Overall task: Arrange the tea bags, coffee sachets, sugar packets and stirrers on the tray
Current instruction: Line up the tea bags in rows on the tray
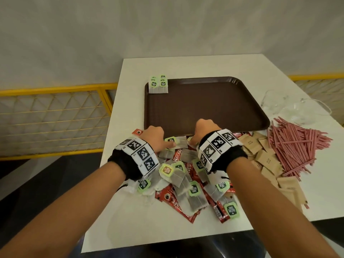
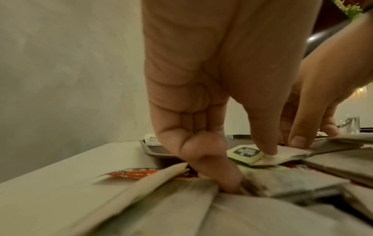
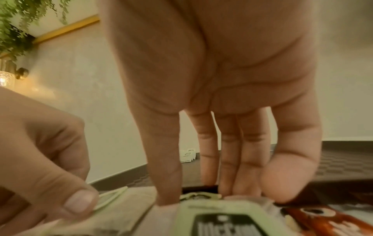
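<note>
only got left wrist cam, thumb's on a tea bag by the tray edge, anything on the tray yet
Observer: Yes. A small group of tea bags lies in the far left corner of the tray. The rest of it shows bare.
Operator: where are the stirrers
Observer: The pink stirrers lie in a loose heap on the table to the right of the tray, with none on it.
Operator: and the right hand
Observer: The right hand points straight fingers down onto the mixed pile at the tray's near edge. I see no grip.
</note>
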A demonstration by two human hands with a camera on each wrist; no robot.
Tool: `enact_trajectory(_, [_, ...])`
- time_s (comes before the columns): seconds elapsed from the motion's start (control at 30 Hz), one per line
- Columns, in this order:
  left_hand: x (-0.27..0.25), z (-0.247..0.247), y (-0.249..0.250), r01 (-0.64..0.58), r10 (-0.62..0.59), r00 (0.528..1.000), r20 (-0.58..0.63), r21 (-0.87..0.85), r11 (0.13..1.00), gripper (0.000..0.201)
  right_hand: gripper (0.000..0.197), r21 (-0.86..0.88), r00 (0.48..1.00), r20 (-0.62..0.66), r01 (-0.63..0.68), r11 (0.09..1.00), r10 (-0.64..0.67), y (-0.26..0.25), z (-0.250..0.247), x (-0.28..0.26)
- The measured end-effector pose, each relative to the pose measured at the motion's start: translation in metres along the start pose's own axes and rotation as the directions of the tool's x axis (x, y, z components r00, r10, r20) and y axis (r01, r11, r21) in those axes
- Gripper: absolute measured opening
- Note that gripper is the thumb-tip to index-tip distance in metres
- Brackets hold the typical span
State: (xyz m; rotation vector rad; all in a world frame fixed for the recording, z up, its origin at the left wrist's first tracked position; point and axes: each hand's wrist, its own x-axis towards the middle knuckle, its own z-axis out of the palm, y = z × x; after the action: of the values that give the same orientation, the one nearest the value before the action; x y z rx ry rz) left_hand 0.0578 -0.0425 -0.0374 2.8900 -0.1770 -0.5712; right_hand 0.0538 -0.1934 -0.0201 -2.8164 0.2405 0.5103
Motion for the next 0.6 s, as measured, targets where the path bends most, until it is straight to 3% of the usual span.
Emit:
enact_trajectory(0.13, [0.003,0.004,0.000,0.001,0.000,1.000,0.010,-0.048,0.999,0.044,0.016,-0.010,1.000,0.009,0.007,1.000,-0.007,-0.001,0.002,-0.002])
enact_trajectory(0.43, [0.002,0.006,-0.013,-0.048,0.029,0.998,-0.064,-0.316,0.948,0.019,0.030,0.122,0.996,0.085,-0.018,0.992,0.008,0.009,0.001,0.005])
enact_trajectory(0.6, [0.002,0.000,-0.016,-0.044,0.037,0.999,-0.025,-0.421,0.906,0.013,0.027,0.200,0.986,0.148,0.041,0.979,-0.071,0.007,-0.012,0.009])
